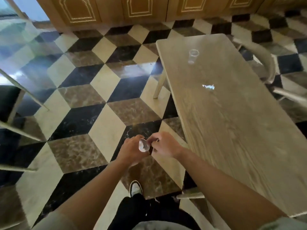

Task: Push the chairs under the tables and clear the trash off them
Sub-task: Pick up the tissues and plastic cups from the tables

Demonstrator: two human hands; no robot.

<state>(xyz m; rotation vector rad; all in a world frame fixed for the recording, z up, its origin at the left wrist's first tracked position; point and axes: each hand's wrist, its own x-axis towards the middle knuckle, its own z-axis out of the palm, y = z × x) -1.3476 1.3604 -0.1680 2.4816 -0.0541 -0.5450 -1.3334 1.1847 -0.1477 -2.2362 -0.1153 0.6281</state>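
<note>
Low in the centre of the frame, we have both hands over the patterned floor, and between them sits a crumpled clear piece of trash (143,145). Our left hand (131,151) is curled around it from the left side, fingers closed on it. Our right hand (163,146) comes in from the right with its fingertips pinched together at the trash's edge; whether they actually grip it, we cannot tell.

Moving out to the right, the pale wooden table (240,130) runs from lower right up toward the top centre. Up near its far end stands a clear plastic cup (193,56), upright. Nearer the middle of the tabletop lies a small crumpled wrapper (209,87), well apart from the cup.

Beyond the table's right edge, at the right of the frame, we see a light chair (269,67), blurred. Bottom centre, a sneaker (135,188) steps on the cube-pattern floor (93,103). Across the top runs a row of wooden cabinets (137,9).
</note>
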